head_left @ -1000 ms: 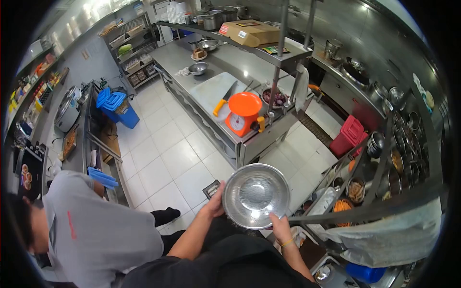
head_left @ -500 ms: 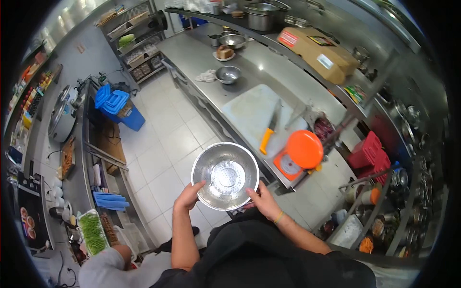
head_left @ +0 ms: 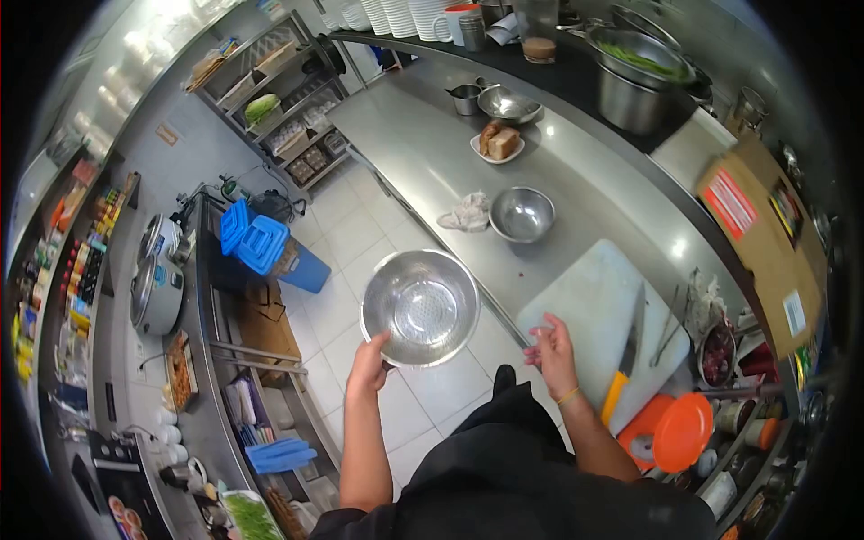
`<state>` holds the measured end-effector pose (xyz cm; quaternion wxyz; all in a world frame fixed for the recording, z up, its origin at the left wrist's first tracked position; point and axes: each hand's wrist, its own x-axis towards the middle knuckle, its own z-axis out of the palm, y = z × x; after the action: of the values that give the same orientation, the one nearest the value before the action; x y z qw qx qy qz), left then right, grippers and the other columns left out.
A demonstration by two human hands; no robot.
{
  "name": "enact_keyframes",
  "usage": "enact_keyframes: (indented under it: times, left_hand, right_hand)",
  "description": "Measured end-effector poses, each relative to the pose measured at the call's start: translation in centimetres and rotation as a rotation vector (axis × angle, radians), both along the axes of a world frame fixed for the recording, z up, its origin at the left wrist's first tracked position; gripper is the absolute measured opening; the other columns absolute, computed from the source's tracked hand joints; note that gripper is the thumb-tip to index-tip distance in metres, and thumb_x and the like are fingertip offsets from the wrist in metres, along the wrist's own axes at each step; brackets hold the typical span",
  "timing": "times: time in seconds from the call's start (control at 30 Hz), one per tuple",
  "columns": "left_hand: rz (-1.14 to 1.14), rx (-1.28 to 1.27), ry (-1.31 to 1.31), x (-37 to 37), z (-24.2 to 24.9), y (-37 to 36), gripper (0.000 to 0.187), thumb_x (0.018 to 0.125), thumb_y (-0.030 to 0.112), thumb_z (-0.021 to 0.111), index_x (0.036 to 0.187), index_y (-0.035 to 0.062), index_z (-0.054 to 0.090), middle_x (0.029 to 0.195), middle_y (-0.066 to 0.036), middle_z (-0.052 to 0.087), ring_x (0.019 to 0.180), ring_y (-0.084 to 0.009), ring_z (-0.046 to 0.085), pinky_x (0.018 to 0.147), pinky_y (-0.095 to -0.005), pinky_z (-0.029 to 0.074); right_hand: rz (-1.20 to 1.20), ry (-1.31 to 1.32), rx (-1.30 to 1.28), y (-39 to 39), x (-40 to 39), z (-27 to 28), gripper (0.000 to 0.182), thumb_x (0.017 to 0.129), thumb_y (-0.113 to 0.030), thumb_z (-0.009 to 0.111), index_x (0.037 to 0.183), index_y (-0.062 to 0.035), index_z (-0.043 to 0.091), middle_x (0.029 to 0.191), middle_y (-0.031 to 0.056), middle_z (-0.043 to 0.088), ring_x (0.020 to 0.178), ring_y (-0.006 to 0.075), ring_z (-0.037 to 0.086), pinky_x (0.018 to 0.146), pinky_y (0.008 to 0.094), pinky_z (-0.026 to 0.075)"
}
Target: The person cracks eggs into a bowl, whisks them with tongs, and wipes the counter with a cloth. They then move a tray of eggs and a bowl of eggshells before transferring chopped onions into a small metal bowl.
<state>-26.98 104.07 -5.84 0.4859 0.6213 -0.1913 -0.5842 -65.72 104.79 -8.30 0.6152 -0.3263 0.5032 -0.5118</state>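
Note:
My left hand [head_left: 367,362] grips the near-left rim of a perforated metal colander [head_left: 420,308], which is held over the tiled floor beside the counter. Nothing shows inside the colander. My right hand [head_left: 553,353] is apart from it, fingers spread, above the near-left edge of a white cutting board [head_left: 580,297]. On that board lies a knife with a yellow handle [head_left: 615,396]. Beyond the board stands a small metal bowl [head_left: 522,215], with a crumpled white cloth [head_left: 466,213] to its left.
An orange kitchen scale [head_left: 643,430] sits right of my right arm. Bread on a plate [head_left: 498,160] and another metal bowl [head_left: 510,105] stand farther along the counter. Blue-lidded bins [head_left: 301,268] are on the floor at left. A cardboard box [head_left: 765,243] rests on the right shelf.
My right hand has let go of the colander and moved right, over the board's edge. The left hand still holds the colander. The view has turned, bringing the counter closer.

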Motion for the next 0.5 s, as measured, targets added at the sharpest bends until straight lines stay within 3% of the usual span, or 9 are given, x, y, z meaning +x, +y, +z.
enact_keyframes:
  times: [0.2, 0.37, 0.5]
  left_hand:
    - [0.009, -0.078, 0.055, 3.6, 2.7, -18.7, 0.052, 0.108, 0.025, 0.051, 0.146, -0.0103, 0.046, 0.137, -0.024, 0.064, 0.118, -0.0373, 0.07, 0.096, -0.0526, 0.061]
    - [-0.05, -0.161, 0.154, 7.1, 2.5, -37.9, 0.052, 0.109, 0.024, 0.045, 0.147, -0.012, 0.042, 0.141, -0.028, 0.058, 0.121, -0.0406, 0.067, 0.096, -0.0575, 0.062]
    - [-0.078, -0.229, 0.149, 8.7, 1.5, -56.4, 0.053, 0.109, 0.024, 0.045, 0.147, -0.0119, 0.041, 0.143, -0.028, 0.055, 0.12, -0.04, 0.066, 0.088, -0.0513, 0.066]
  right_hand:
    - [-0.113, 0.106, -0.049, -12.6, 1.9, 5.2, 0.049, 0.111, -0.018, 0.054, 0.156, -0.0059, 0.039, 0.125, 0.0116, 0.062, 0.087, 0.0158, 0.065, 0.071, 0.0302, 0.059]
    - [-0.307, 0.303, -0.014, -18.4, 3.9, 5.0, 0.049, 0.107, -0.011, 0.06, 0.153, -0.0053, 0.044, 0.118, 0.0084, 0.06, 0.079, 0.0123, 0.063, 0.067, 0.0283, 0.055]
    - [-0.404, 0.602, -0.074, -22.1, 7.9, 2.6, 0.045, 0.103, -0.007, 0.063, 0.147, -0.0045, 0.052, 0.112, 0.006, 0.061, 0.075, 0.0088, 0.06, 0.065, 0.0269, 0.053]
